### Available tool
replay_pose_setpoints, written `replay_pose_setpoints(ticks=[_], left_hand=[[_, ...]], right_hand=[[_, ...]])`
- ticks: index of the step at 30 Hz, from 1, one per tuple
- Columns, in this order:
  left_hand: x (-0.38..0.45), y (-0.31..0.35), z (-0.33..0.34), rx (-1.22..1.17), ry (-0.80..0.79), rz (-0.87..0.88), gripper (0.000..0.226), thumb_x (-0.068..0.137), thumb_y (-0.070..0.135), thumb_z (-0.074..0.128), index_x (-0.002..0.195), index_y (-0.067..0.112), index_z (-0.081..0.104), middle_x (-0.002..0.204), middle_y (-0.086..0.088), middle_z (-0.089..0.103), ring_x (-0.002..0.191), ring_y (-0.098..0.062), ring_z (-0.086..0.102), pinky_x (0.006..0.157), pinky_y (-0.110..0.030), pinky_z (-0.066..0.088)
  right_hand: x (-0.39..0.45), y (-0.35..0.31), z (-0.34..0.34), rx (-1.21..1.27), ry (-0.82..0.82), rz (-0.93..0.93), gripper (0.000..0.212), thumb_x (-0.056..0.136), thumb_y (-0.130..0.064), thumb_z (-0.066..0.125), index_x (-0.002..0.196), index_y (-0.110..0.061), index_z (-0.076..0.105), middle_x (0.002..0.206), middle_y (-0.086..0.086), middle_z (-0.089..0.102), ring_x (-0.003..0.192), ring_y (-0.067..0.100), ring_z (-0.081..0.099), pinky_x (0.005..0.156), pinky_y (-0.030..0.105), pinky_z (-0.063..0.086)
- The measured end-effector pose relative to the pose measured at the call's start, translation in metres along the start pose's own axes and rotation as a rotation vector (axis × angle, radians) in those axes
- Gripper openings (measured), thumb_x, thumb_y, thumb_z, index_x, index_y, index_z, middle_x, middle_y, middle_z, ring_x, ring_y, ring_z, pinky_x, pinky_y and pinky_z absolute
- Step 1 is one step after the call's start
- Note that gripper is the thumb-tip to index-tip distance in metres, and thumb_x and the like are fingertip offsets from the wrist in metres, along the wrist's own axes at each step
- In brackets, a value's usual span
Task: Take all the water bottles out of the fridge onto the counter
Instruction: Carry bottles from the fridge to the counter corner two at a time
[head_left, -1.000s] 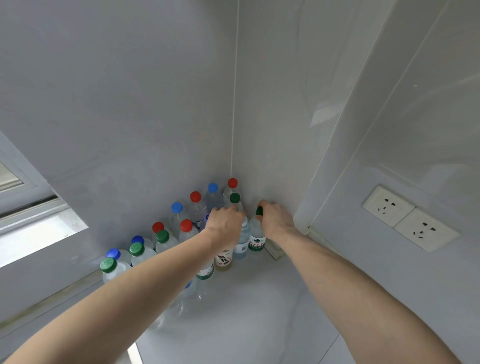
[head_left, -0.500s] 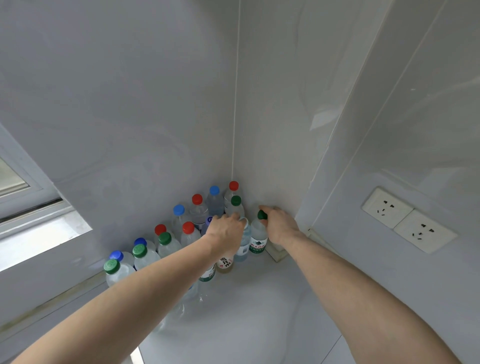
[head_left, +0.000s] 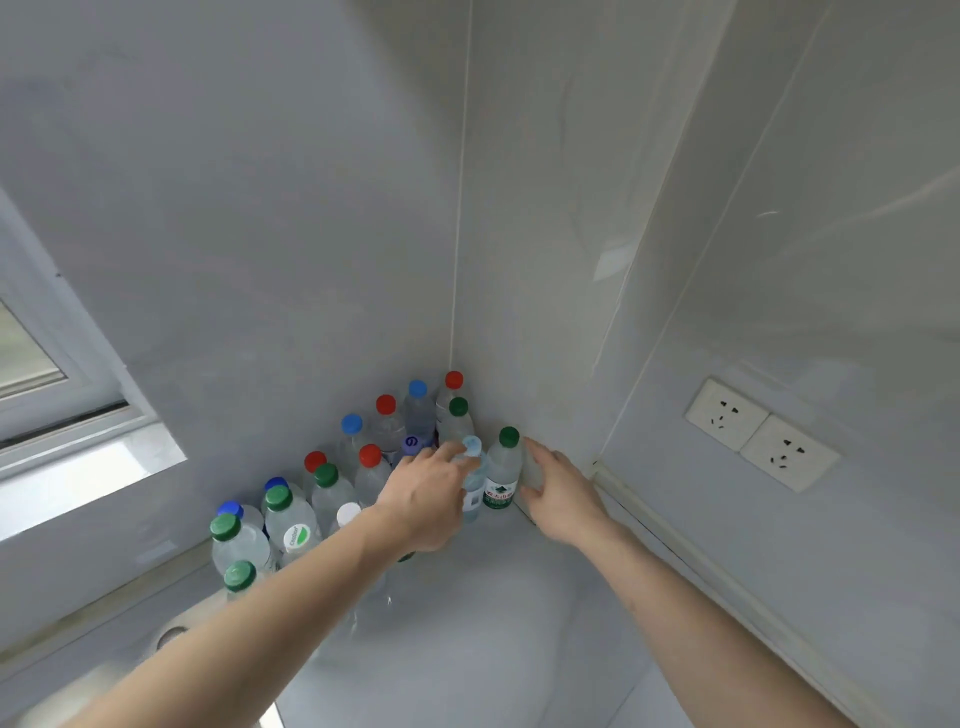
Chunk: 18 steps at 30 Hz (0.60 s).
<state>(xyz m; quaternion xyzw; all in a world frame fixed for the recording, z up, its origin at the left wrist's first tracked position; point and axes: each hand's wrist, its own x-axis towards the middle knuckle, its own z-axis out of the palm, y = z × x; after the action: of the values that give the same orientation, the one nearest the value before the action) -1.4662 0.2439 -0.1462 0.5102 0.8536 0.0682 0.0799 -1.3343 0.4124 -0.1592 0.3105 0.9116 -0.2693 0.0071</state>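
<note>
1. Where the two walls meet, a cluster of bottles (head_left: 363, 478) stands upright on the counter (head_left: 493, 613), caps red, blue, green and white.
2. Green-capped bottle (head_left: 501, 473): upright at the right edge of the cluster, green label, close to the wall.
3. Pale-capped bottle (head_left: 472, 488): just left of it, touching or nearly so.
4. Right hand (head_left: 558, 499): fingers straight and released, beside the green-capped bottle, holding nothing.
5. Left hand (head_left: 423, 499): over the cluster, fingers extended, fingertips at the pale-capped bottle's neck; a firm grasp cannot be told.
6. Sockets (head_left: 761, 434): two, on the right wall.
7. Window (head_left: 31, 358): far left.
</note>
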Motion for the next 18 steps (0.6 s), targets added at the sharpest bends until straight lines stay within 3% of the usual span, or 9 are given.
replay_pose_setpoints(ticks=[5,9,14,18], left_hand=[[-0.071,0.004,-0.007,-0.167,0.106,0.017,0.047,0.1,0.03,0.053,0.147,0.035,0.048,0.153,0.011,0.043,0.128,-0.022,0.052,0.103,-0.038,0.044],[-0.12,0.013,-0.001,-0.259,0.112,0.059,0.043,0.1,0.035,0.055,0.142,0.036,0.05,0.151,0.016,0.043,0.126,-0.017,0.052,0.105,-0.036,0.044],[-0.158,0.037,0.014,-0.347,0.075,0.084,0.044,0.101,0.04,0.053,0.145,0.039,0.046,0.155,0.018,0.038,0.131,-0.012,0.049,0.11,-0.036,0.041],[-0.173,0.067,0.025,-0.393,0.036,0.105,0.045,0.101,0.042,0.054,0.145,0.039,0.046,0.154,0.019,0.037,0.13,-0.011,0.049,0.108,-0.03,0.042]], right_hand=[[-0.081,-0.008,-0.003,0.194,0.047,-0.034,0.063,0.1,-0.027,0.063,0.157,-0.03,0.038,0.154,-0.009,0.041,0.137,0.01,0.048,0.115,0.026,0.036],[-0.143,-0.01,-0.001,0.326,0.065,-0.04,0.06,0.101,-0.028,0.062,0.155,-0.04,0.039,0.155,-0.022,0.037,0.14,0.001,0.041,0.119,0.034,0.037],[-0.205,0.001,0.009,0.31,0.078,0.014,0.06,0.102,-0.033,0.06,0.156,-0.042,0.036,0.161,-0.027,0.028,0.146,-0.007,0.029,0.123,0.032,0.032],[-0.25,0.014,0.009,0.289,0.087,0.067,0.061,0.104,-0.035,0.057,0.157,-0.046,0.03,0.162,-0.033,0.02,0.144,-0.017,0.021,0.116,0.011,0.021]])
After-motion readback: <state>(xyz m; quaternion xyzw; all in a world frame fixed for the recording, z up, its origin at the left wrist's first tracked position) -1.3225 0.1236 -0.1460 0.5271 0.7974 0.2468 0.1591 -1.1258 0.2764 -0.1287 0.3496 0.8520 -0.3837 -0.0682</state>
